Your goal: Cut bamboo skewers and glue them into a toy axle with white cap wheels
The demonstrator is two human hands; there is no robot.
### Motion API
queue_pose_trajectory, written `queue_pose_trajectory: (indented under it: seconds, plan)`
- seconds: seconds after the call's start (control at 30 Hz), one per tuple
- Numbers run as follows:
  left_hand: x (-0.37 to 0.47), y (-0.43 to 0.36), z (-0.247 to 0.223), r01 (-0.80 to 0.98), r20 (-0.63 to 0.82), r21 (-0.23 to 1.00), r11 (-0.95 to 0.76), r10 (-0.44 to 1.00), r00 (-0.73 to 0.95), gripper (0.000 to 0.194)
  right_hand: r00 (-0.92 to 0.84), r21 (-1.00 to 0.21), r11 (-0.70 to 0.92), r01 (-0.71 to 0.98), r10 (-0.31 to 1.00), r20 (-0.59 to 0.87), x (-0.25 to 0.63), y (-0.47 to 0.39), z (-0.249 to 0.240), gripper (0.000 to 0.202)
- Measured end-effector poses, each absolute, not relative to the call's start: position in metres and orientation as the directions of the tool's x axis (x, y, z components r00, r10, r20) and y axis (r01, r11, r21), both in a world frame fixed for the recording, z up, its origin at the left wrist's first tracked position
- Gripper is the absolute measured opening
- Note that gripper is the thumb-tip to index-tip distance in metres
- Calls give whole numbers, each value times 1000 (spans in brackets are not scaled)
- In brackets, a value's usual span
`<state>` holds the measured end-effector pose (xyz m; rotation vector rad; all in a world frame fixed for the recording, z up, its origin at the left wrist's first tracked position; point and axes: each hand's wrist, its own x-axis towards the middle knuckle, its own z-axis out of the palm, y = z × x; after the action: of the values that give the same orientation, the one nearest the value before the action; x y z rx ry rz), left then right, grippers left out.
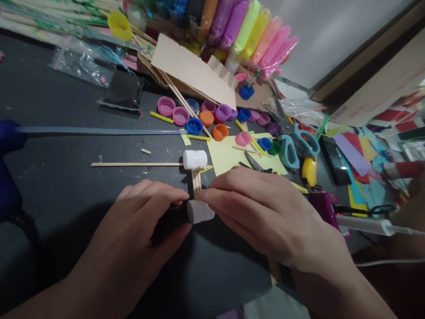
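Observation:
Two white cylinders lie on the dark table, one farther away (195, 159) and one nearer (200, 211). Short wooden sticks (196, 182) run side by side between them. My right hand (262, 212) has its fingertips on the nearer cylinder and the near end of the sticks; its fingers are pressed together. At the nearer cylinder's left side, my left hand (142, 226) has its thumb and fingers apart, with nothing between them. A long thin stick (139, 164) reaches leftward from the farther cylinder.
A blue glue gun (9, 168) lies at the left, with a glue stick (99, 130) pointing right. Colourful bottle caps (206, 118), cardboard (195, 71), blue-handled scissors (288, 151) and a phone (334, 159) lie beyond my hands. The table edge is near my right wrist.

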<state>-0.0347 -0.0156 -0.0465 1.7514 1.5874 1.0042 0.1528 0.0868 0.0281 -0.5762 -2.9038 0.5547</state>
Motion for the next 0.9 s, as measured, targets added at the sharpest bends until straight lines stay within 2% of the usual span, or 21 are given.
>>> queue_pose_trajectory:
  seconds: [0.13, 0.33, 0.5, 0.9]
  plan:
    - [-34, -15, -47, 581, 171, 798, -161, 985, 38, 17, -909, -442, 834, 331, 407, 87, 158, 87, 18, 17]
    - [-32, -13, -49, 600, 159, 785, -150, 987, 39, 23, -899, -514, 796, 319, 426, 101, 159, 86, 11, 13]
    - [-30, -11, -50, 624, 161, 767, -148, 986, 36, 28, -904, -530, 791, 307, 417, 98, 158, 86, 11, 14]
    - [-28, -10, -49, 660, 175, 730, -179, 982, 72, 24, -915, -507, 812, 288, 389, 104, 156, 86, 12, 17]
